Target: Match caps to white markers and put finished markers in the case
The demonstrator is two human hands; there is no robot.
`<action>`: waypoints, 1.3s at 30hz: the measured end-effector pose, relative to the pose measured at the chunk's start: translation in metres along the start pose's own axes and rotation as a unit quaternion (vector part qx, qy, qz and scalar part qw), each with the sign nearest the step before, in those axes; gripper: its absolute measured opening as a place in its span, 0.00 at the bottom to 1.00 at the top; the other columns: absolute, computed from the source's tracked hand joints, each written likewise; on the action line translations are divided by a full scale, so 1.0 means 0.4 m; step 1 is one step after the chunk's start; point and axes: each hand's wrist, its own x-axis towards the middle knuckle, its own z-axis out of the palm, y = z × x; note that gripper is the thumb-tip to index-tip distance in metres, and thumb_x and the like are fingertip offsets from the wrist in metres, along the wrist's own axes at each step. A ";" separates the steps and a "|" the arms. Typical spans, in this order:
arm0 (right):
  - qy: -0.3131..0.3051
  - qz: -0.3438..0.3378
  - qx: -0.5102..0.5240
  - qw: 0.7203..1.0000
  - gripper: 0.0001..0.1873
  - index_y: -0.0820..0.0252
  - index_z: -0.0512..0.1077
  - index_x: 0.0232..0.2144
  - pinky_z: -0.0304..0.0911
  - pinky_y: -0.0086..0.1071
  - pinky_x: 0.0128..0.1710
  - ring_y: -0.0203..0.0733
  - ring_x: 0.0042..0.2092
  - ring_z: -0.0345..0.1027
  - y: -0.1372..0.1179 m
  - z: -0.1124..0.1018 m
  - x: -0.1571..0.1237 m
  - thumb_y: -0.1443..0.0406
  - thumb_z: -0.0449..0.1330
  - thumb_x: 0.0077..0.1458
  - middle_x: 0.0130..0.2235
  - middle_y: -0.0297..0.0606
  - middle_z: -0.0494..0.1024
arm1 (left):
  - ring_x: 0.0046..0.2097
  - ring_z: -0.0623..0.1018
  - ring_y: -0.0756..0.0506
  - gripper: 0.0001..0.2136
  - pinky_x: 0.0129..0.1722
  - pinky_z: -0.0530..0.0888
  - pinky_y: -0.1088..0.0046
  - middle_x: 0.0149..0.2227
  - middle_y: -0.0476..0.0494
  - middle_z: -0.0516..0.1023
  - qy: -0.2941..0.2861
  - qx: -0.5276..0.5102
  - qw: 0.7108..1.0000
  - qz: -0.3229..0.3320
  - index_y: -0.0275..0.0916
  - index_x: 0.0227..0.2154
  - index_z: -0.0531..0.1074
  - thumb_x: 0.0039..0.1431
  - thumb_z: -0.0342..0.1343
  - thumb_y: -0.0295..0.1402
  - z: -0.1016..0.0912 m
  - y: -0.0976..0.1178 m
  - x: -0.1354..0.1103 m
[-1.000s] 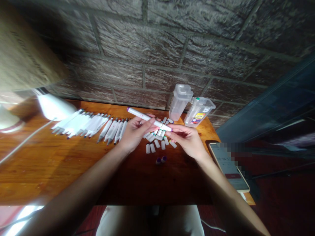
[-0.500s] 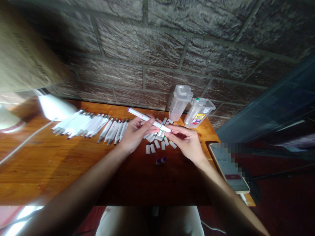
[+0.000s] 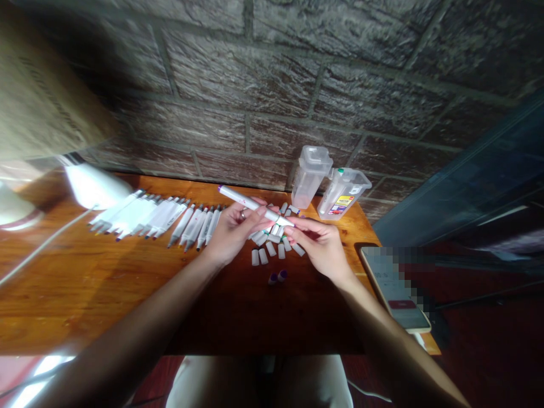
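Note:
My left hand (image 3: 232, 231) grips a white marker (image 3: 250, 203) with a purple end, held slanted above the wooden table (image 3: 127, 283). The fingertips of my right hand (image 3: 322, 243) pinch the marker's near end, which looks capped. Under both hands lies a heap of white marker caps (image 3: 272, 243). Two purple-topped caps (image 3: 277, 277) stand a little nearer to me. A row of several white markers (image 3: 157, 218) lies to the left of my left hand.
Two clear plastic containers (image 3: 329, 184) stand by the brick wall at the table's back right. A phone (image 3: 395, 286) lies at the right edge. A white lamp (image 3: 91, 184) and its cord (image 3: 42, 243) sit at the far left.
Both hands and the marker have shifted very slightly left and up; the right fingertips have closed more tightly round the marker's near end.

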 end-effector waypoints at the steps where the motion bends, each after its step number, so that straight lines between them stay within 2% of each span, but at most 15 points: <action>1: 0.002 -0.002 -0.001 1.000 0.17 0.55 0.83 0.41 0.75 0.38 0.36 0.40 0.31 0.74 -0.001 0.004 -0.003 0.56 0.71 0.48 0.35 0.37 0.84 | 0.50 0.82 0.37 0.16 0.53 0.79 0.58 0.38 0.42 0.85 0.000 0.002 1.000 0.000 0.37 0.40 0.77 0.51 0.70 0.38 0.000 -0.001 -0.001; 8: -0.005 -0.018 0.004 1.000 0.17 0.57 0.82 0.40 0.73 0.37 0.34 0.38 0.29 0.71 -0.007 0.018 -0.012 0.55 0.70 0.50 0.31 0.36 0.82 | 0.46 0.84 0.40 0.15 0.48 0.81 0.63 0.37 0.43 0.85 -0.004 0.027 1.000 -0.004 0.38 0.39 0.77 0.53 0.69 0.39 -0.008 -0.004 -0.001; 13: -0.056 0.012 -0.014 0.998 0.18 0.58 0.81 0.40 0.71 0.33 0.31 0.36 0.28 0.70 0.003 0.020 -0.006 0.53 0.69 0.51 0.29 0.35 0.79 | 0.42 0.84 0.42 0.14 0.45 0.81 0.68 0.35 0.44 0.84 0.009 0.057 0.998 -0.005 0.36 0.37 0.77 0.52 0.69 0.41 -0.008 -0.001 0.007; 19: -0.097 0.025 -0.053 0.994 0.19 0.59 0.80 0.40 0.69 0.31 0.31 0.35 0.28 0.67 -0.012 0.009 0.004 0.51 0.65 0.54 0.28 0.34 0.77 | 0.45 0.83 0.42 0.18 0.47 0.79 0.68 0.41 0.40 0.84 0.009 0.034 0.999 -0.015 0.36 0.42 0.78 0.54 0.67 0.44 -0.008 0.000 0.012; 23: -0.110 0.052 -0.047 0.991 0.18 0.60 0.79 0.38 0.68 0.30 0.30 0.34 0.28 0.67 -0.014 0.002 0.008 0.51 0.66 0.55 0.30 0.35 0.78 | 0.45 0.84 0.43 0.19 0.46 0.79 0.69 0.41 0.39 0.84 0.020 0.005 1.000 -0.015 0.37 0.45 0.77 0.55 0.66 0.44 -0.013 0.002 0.016; 29: -0.098 0.030 -0.023 0.994 0.21 0.60 0.78 0.44 0.65 0.29 0.27 0.33 0.26 0.65 0.005 0.011 0.007 0.53 0.67 0.53 0.30 0.33 0.76 | 0.46 0.83 0.43 0.17 0.47 0.78 0.68 0.42 0.41 0.84 -0.010 0.011 0.999 -0.038 0.38 0.43 0.79 0.55 0.67 0.42 -0.008 -0.008 0.009; 33: -0.114 0.029 -0.053 0.992 0.19 0.61 0.78 0.36 0.64 0.30 0.28 0.33 0.26 0.64 -0.006 0.010 0.006 0.50 0.64 0.57 0.27 0.33 0.75 | 0.45 0.83 0.42 0.19 0.47 0.78 0.66 0.43 0.38 0.84 -0.021 0.015 0.998 -0.063 0.36 0.42 0.80 0.55 0.66 0.46 -0.002 -0.007 0.008; 36: -0.131 0.035 -0.073 0.988 0.22 0.61 0.75 0.27 0.64 0.31 0.29 0.34 0.25 0.64 -0.018 0.008 0.005 0.48 0.60 0.59 0.24 0.33 0.73 | 0.44 0.83 0.43 0.21 0.45 0.77 0.70 0.41 0.36 0.84 0.012 -0.006 0.998 -0.063 0.34 0.40 0.80 0.55 0.64 0.50 -0.007 0.002 0.015; 39: -0.144 0.040 -0.077 0.986 0.25 0.61 0.73 0.24 0.62 0.31 0.30 0.33 0.25 0.64 -0.022 0.007 0.004 0.48 0.57 0.62 0.24 0.34 0.73 | 0.42 0.83 0.45 0.21 0.44 0.77 0.72 0.40 0.37 0.84 0.037 -0.027 0.997 -0.054 0.34 0.40 0.80 0.55 0.65 0.49 -0.013 0.008 0.021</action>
